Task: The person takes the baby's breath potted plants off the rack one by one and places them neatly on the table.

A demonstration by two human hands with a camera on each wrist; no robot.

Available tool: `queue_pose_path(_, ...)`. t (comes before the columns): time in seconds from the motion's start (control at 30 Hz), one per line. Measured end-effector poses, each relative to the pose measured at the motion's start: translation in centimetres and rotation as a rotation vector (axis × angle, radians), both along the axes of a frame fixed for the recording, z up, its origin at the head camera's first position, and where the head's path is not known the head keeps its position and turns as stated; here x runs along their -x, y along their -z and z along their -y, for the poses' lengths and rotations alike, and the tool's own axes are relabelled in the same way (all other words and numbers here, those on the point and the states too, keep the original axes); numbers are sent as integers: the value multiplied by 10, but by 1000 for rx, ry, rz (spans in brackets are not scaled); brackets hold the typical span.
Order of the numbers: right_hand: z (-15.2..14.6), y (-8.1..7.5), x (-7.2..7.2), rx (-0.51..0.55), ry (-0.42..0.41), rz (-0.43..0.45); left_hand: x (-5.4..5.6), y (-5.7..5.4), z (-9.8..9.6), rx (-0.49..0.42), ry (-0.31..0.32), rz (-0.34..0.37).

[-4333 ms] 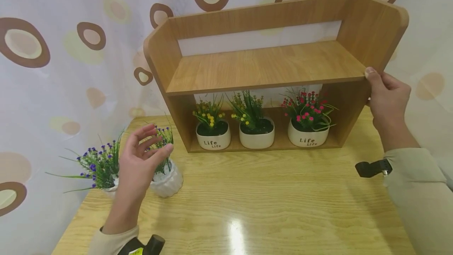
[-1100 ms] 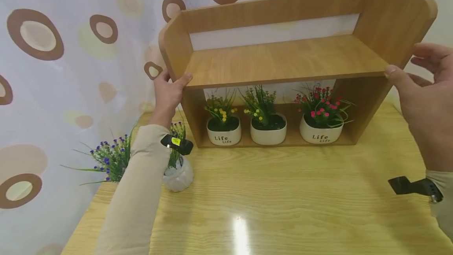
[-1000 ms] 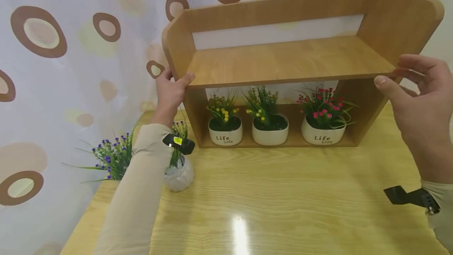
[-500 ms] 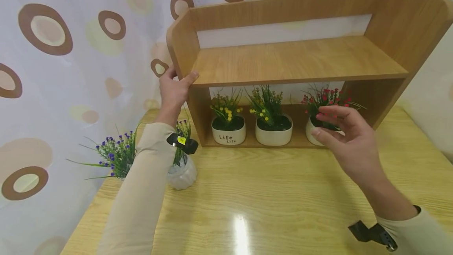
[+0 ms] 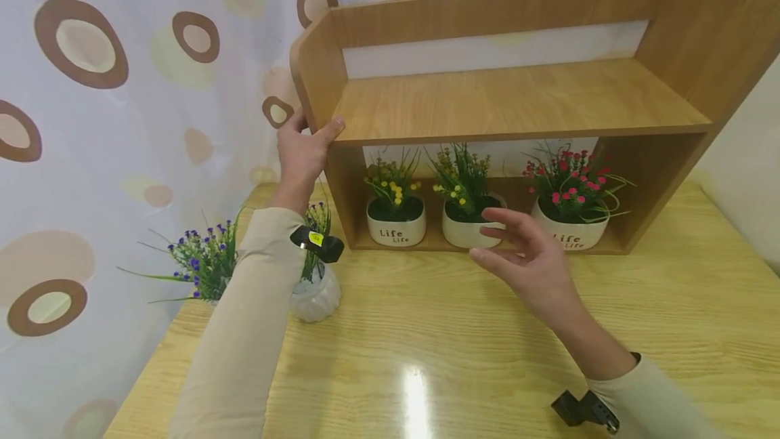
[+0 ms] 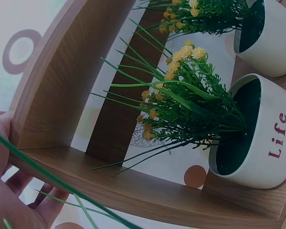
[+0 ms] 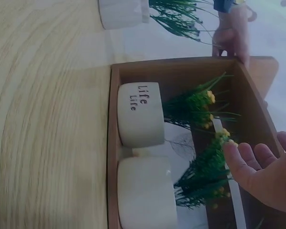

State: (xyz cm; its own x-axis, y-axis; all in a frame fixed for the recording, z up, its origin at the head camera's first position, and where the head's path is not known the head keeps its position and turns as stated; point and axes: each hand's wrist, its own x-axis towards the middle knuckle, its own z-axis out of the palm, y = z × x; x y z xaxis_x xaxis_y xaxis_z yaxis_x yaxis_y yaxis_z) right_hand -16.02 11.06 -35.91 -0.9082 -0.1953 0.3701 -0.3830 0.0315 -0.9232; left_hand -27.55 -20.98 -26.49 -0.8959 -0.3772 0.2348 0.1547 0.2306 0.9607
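The shelf holds 3 pots of yellow or pink flowers.

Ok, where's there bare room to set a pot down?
Bare: the upper shelf, between its side panels, and the tabletop in front of the lower shelf, right of the ribbed white pot. Crowded: that lower shelf, holding three flowerpots, and the left end, with purple flowers.

Left hand gripping shelf, right hand off (now near middle pot)
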Motion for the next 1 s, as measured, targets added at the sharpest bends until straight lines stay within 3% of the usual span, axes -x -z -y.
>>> queue_pose_path(0.37, 37, 19, 17, -29, -52, 91, 2, -1, 0, 15, -10, 12)
queue_pose_path(1.0, 82, 44, 46, -40, -25, 186, 3, 2, 2, 27, -23, -1)
